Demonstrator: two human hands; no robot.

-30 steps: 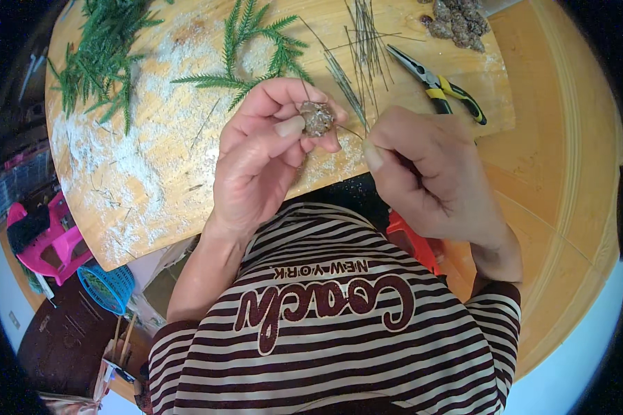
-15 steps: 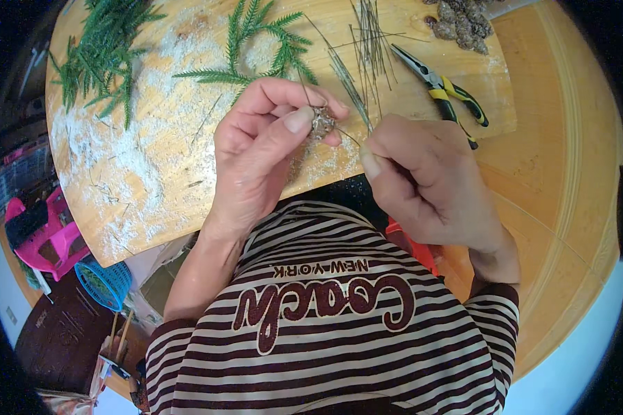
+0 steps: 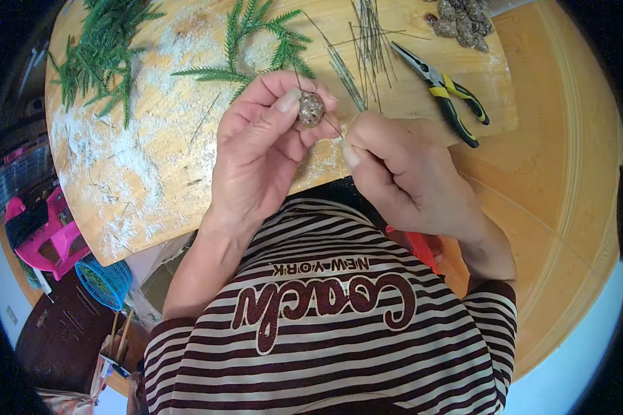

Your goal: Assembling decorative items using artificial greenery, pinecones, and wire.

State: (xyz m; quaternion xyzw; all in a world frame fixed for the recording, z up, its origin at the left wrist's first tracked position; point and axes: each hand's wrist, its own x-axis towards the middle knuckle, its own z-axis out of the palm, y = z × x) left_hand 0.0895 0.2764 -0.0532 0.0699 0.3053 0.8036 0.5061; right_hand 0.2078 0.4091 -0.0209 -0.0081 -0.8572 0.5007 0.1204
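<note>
Between the thumb and fingers of my left hand (image 3: 259,131) is a small brown pine cone (image 3: 311,108) with whitish flecks. A thin dark wire (image 3: 333,126) runs out from the cone's right side, and a short end pokes up above my left fingers. My right hand (image 3: 408,169) pinches the wire's other end between thumb and bent forefinger, just right of the cone. Both hands hover over the near edge of the wooden board (image 3: 180,232). Just beyond them lie green artificial pine sprigs (image 3: 239,52) and a bundle of loose wires (image 3: 372,52).
Needle-nose pliers (image 3: 443,90) with yellow and black handles lie at the right. Several more pine cones (image 3: 462,24) are heaped at the far right. A pile of green sprigs (image 3: 104,55) rests far left, amid scattered white flakes (image 3: 128,155). Below left stand a pink stool (image 3: 41,235) and blue basket (image 3: 104,282).
My right hand has moved left, closer to the pine cone. The cone has shifted slightly up and left and turned in my left fingers, so more of it shows.
</note>
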